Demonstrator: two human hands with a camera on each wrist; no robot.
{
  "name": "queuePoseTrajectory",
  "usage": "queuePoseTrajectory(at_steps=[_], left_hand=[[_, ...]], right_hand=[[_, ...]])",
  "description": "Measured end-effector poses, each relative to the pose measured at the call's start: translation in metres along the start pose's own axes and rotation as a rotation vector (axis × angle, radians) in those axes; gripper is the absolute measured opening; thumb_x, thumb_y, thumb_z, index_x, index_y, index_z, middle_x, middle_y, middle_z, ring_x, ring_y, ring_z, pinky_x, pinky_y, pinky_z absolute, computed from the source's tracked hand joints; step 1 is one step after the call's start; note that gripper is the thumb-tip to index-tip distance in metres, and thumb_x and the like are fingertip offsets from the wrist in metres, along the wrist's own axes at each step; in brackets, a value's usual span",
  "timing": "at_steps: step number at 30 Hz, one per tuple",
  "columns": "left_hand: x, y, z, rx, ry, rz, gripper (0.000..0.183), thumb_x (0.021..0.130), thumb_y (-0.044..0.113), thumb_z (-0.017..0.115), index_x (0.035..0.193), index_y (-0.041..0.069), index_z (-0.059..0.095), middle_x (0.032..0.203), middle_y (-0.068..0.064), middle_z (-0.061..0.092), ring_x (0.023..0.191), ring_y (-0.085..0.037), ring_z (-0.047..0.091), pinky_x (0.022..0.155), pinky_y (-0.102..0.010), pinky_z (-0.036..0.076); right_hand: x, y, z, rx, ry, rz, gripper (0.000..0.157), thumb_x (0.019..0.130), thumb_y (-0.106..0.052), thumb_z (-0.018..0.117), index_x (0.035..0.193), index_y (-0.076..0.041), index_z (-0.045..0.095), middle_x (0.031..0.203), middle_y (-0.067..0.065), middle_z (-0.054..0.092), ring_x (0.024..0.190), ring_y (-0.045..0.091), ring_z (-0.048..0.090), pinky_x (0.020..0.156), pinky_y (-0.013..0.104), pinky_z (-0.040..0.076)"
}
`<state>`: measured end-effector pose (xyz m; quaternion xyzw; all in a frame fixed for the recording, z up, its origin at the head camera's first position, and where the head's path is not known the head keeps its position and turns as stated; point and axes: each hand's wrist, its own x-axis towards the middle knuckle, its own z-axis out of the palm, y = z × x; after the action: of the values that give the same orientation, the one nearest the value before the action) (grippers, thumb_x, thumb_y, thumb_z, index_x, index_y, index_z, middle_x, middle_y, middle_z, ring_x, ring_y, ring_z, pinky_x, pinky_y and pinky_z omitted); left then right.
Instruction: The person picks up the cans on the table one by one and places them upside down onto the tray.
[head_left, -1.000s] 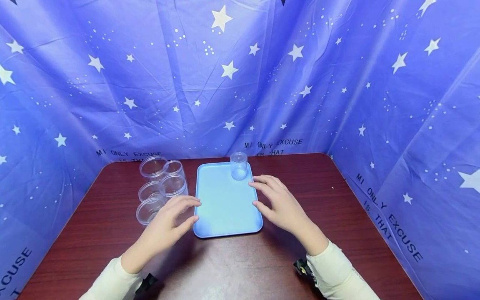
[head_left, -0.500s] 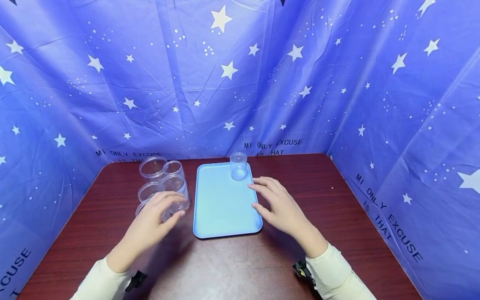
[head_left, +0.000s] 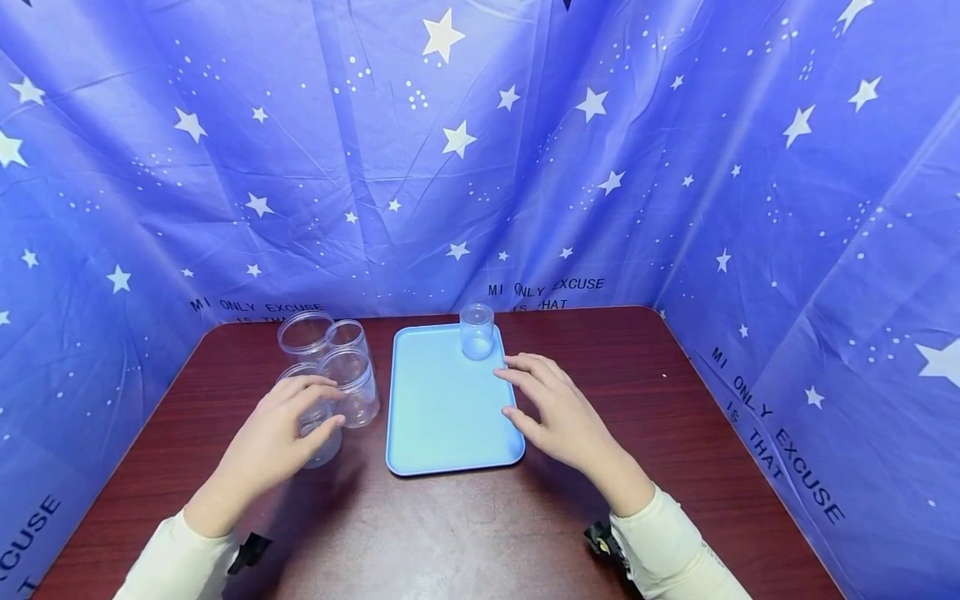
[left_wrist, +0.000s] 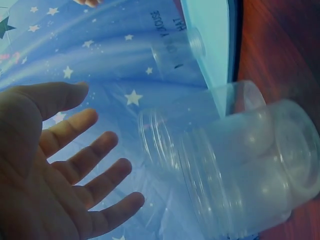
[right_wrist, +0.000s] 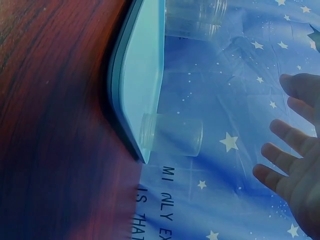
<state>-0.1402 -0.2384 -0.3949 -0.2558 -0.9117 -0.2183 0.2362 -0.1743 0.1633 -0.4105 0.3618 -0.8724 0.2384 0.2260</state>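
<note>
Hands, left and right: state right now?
Left hand: open, holding nothing, near the clear jars.
Right hand: open, holding nothing, near the blue tray.

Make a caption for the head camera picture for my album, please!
Left grip beside clear jars, right grip near a blue tray with a single jar in its far right corner.

A small booth (head_left: 795,208) enclosed by cloth is shown, set up around a reddish-brown, wood-grained table (head_left: 450,542). The table's far edge and both its sides are closed in by a creased blue curtain (head_left: 405,167) (white stars (head_left: 459,140) and black lettering (head_left: 577,285) are printed on it). Whatever lies beyond is hidden by the fabric, so a home, an office or a lab cannot be told apart.
</note>
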Motion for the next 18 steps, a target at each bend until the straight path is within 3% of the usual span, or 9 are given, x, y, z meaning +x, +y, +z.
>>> queuePoseTrajectory(at_steps=[13, 18], left_hand=[[-0.006, -0.014, -0.007, 0.117, -0.13, -0.055, 0.038, 0.08, 0.03, 0.087, 0.111, 0.013, 0.073, 0.111, -0.005, 0.068, 0.107, -0.031, 0.063, 0.089, -0.053, 0.053], [-0.006, -0.018, -0.01, 0.148, -0.198, -0.117, 0.04, 0.081, 0.036, 0.086, 0.113, 0.015, 0.072, 0.115, -0.007, 0.067, 0.106, -0.035, 0.062, 0.084, -0.059, 0.052]], right_hand=[[-0.002, 0.0, -0.001, 0.002, -0.012, 0.01, 0.051, 0.092, -0.023, 0.076, 0.14, -0.015, 0.061, 0.144, 0.007, 0.056, 0.138, 0.03, 0.047, 0.115, 0.05, 0.038], [-0.002, 0.0, -0.001, -0.012, -0.004, 0.001, 0.052, 0.091, -0.023, 0.077, 0.139, -0.015, 0.062, 0.144, 0.005, 0.056, 0.137, 0.031, 0.048, 0.113, 0.052, 0.039]])
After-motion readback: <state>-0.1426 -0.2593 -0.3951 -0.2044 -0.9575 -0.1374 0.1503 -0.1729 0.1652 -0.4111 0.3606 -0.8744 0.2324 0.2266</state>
